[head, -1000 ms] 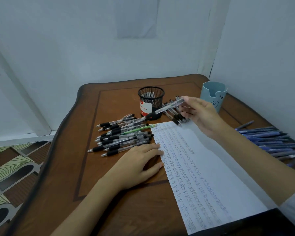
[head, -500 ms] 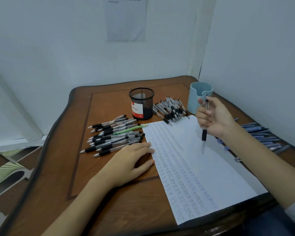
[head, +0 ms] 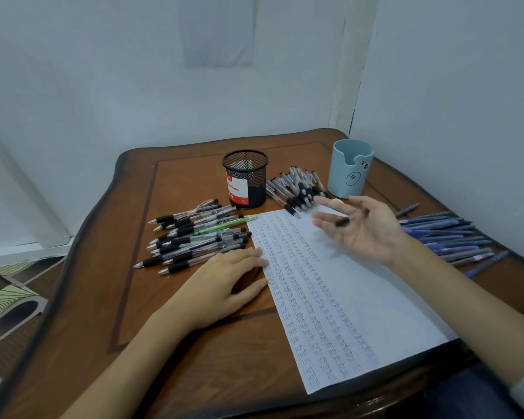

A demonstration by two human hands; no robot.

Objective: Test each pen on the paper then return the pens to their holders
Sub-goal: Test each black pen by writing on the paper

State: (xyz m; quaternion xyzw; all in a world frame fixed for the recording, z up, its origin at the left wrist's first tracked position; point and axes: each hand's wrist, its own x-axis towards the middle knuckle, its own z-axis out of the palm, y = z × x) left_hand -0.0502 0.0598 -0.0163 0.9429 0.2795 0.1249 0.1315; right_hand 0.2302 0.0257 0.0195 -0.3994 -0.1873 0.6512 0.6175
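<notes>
Standing by the tabletop (head: 179, 373), item by item:

- paper (head: 384, 291): long sheet laid slantwise; left columns filled with the small word "test"; right part blank
- left hand (head: 221, 288): flat, fingers straight, fingertips resting on the sheet's left edge; holds nothing
- right hand (head: 363, 234): raised over the sheet's far end, palm turned up; grip wide, fingers spread nearly straight
- pen (head: 342, 222): dark and blurred; lies loosely across those fingers, not pinched so far as the blur allows
- black mesh holder (head: 245, 179): upright at the far side; no pens show above its rim
- blue holder (head: 347, 170): upright near the right corner
- black pens (head: 194, 240): heaped left of the sheet, a green pen (head: 224, 225) among them
- second cluster (head: 297, 189): lies between the two holders
- blue pens (head: 445, 234): fanned out at the right

Step in hand, by my judgement: settling the pen into a writing hold.

To do it well:
- close thumb and first two fingers near the tip before lowering
- aim beside the last written column
- press the sheet with the left hand so it cannot slide
- write lightly; a loose pen may drop and roll among the heaps, muddling the sorting
</notes>
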